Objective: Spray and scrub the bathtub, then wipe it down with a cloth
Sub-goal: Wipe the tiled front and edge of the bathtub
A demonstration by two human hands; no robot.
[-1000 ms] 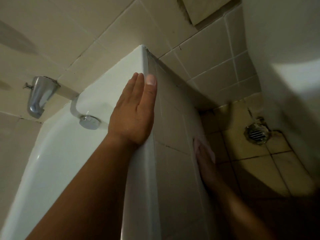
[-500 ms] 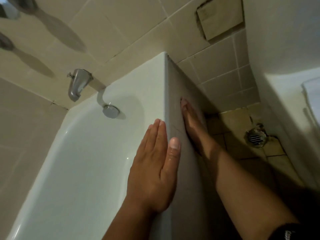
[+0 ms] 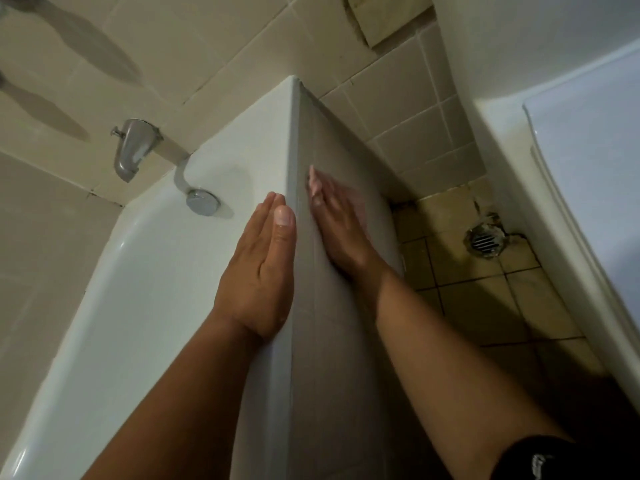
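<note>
The white, glossy bathtub (image 3: 149, 278) ran lengthwise up to the tiled wall (image 3: 207, 46), its broad rim flat. Grey tiles faced its outer side, and a round chrome plate (image 3: 202, 201) sat on its end.

Reaching forward with the bare left forearm (image 3: 180, 393) and right forearm (image 3: 433, 348) side by side. Laying the left hand (image 3: 258, 271) flat, palm down, fingers straight and closed together, thumb tight along the forefinger. Setting the right hand (image 3: 341, 230) flat just beside it, fingers straight, pointing forward, fingertips blurred.
</note>
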